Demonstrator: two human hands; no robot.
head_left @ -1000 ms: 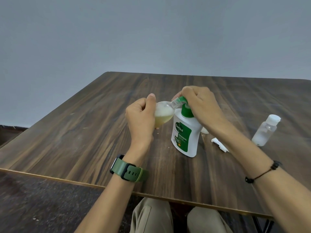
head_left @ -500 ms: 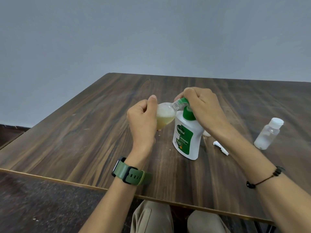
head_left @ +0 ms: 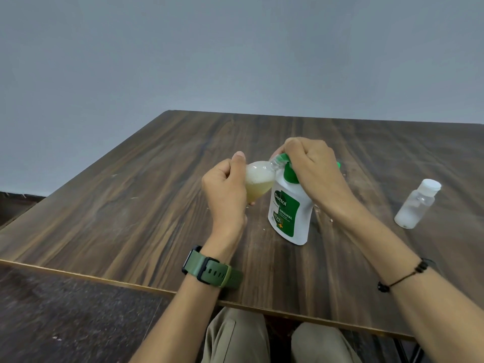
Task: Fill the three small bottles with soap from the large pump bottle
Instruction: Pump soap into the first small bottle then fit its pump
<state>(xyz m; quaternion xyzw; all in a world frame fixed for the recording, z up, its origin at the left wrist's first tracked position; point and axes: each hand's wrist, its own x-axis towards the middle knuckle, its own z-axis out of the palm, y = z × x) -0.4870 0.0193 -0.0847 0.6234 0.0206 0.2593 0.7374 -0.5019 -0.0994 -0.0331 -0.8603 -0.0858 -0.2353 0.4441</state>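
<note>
The white cap piece that was lying on the table behind the right forearm a second ago is no longer showing; the forearm is now covering that spot, and the spare bottle is sitting a little further right in the view. The hands themselves are staying almost where they were.

The right hand is lying curled over the top of the pump bottle, hiding most of the green pump head; only the collar and a sliver of green at the far side are peeking out. Its fingertips are hidden, so whether they are pressing the head down is hard to make out. The left hand is gripping the small bottle, fingers wrapped round its lower half and thumb standing up along its side, so its base is hidden. The left wrist is wearing a green watch, the right a black cord.

The small bottle is being held tilted, its neck meeting the nozzle just under the right hand's knuckles, touching the pump bottle's shoulder. It is holding yellowish soap in its lower part with white foam above. The pump bottle is standing upright near the middle of the table, white with a green label. The spare bottle is standing capped and clear, well apart to the right, leaning slightly in the wide lens. The table's right end is being cut off by the frame.
</note>
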